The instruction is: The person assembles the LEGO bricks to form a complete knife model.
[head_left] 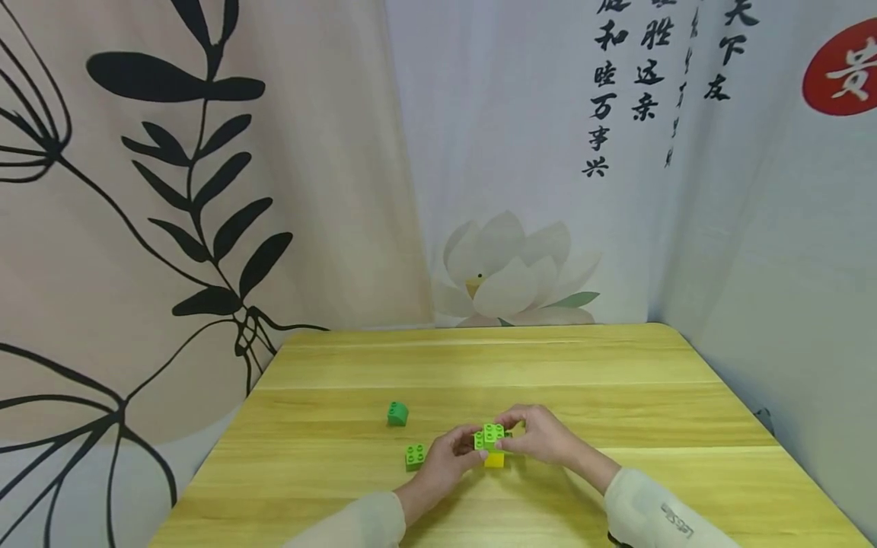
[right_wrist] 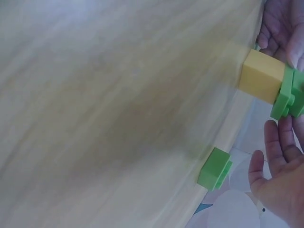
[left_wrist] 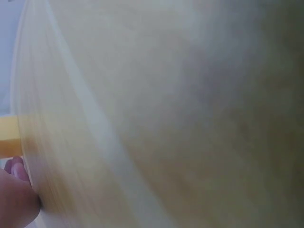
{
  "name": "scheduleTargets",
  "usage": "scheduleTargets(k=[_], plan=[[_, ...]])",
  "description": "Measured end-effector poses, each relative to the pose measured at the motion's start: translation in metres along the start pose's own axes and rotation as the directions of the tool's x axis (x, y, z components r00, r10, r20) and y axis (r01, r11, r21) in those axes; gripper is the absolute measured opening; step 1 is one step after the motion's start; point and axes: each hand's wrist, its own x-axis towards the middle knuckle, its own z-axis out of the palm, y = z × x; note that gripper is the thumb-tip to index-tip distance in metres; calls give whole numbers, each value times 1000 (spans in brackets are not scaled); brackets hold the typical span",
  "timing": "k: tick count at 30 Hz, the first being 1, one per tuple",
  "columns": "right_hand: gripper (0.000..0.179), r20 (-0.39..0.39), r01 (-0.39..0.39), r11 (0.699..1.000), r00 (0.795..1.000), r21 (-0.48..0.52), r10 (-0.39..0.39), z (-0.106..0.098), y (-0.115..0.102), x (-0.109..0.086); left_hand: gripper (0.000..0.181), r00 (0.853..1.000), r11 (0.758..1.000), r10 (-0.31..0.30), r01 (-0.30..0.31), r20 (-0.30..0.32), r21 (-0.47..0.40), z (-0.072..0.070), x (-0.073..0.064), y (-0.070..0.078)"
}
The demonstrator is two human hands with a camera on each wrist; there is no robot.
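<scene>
Left hand [head_left: 444, 463] and right hand [head_left: 543, 435] pinch studded green blocks [head_left: 489, 436] atop a boxy yellow block [head_left: 494, 460]! Streaky wood-grain table [head_left: 329, 388] below.

Left of stack [head_left: 490, 437]: near brick [head_left: 415, 457], far brick [head_left: 397, 413] behind; right: third brick [right_wrist: 212, 170].

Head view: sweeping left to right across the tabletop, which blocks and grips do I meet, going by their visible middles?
Darker green block → lime-green studded block → left grip → green-and-yellow block stack → right grip.
</scene>
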Motion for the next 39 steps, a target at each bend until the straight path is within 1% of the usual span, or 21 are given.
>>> scheduleTargets(k=[6,11,16,22,24,28,33,39], plan=[[22,-1,20,1000,1000,-22,-20,-1,-2,1,43,1000,1000,6,-6,-8,5,0,2,1],[30,-18,1,1000,1000,-6,-2,4,2,-2,44,1000,1000,16,-16,-9,19,1,1,-2],[34,-25,-18,999,1000,48,19,6,3,-5,44,1000,1000,10,-10,-15,28,2,0,-1],[41,-11,-46,987,999,157,49,7,-1,-7,43,1000,1000,8,-8,-17,28,2,-2,2],[41,-8,-50,982,999,182,53,6,-2,-6,43,1000,999,16,-16,-18,29,2,-2,3],[34,-8,-59,977,998,204,62,7,-2,-7,43,1000,999,14,-14,-21,29,2,-3,3],[31,-13,-69,976,997,207,73,7,-2,-7,43,1000,1000,-6,6,-23,19,1,-1,2],[34,-22,-65,981,997,182,70,10,1,-6,43,1000,1000,-5,5,-23,13,1,-1,1]])
